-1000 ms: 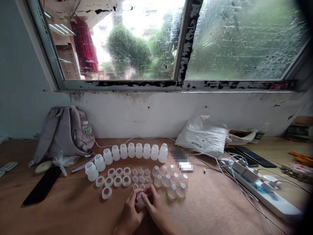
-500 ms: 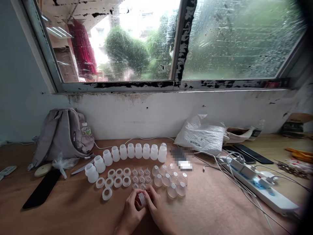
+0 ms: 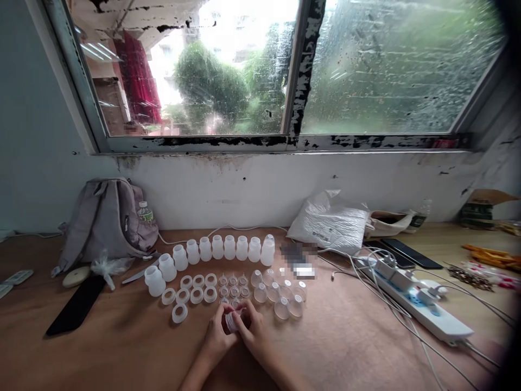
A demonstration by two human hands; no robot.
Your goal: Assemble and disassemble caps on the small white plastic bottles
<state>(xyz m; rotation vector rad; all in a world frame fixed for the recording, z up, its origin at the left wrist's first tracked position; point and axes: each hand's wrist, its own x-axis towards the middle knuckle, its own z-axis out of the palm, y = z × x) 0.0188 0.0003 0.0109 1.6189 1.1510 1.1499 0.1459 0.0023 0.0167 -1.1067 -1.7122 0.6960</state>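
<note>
Hands meet low over the wooden table (image 3: pixel 345 347), fingers curled inward. Left hand (image 3: pixel 215 336) and right hand (image 3: pixel 254 334) both grip a small white ring (image 3: pixel 232 321), pinched between the fingertips just above the tabletop. Just beyond the knuckles lie more rings (image 3: pixel 195 288) and small clear caps (image 3: pixel 280 296), and farther off stands a curved row of white bottles (image 3: pixel 215 250). Well off to the right lies a power strip (image 3: pixel 423 309).

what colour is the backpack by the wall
Greyish mauve backpack, clearest in the head view.
</note>
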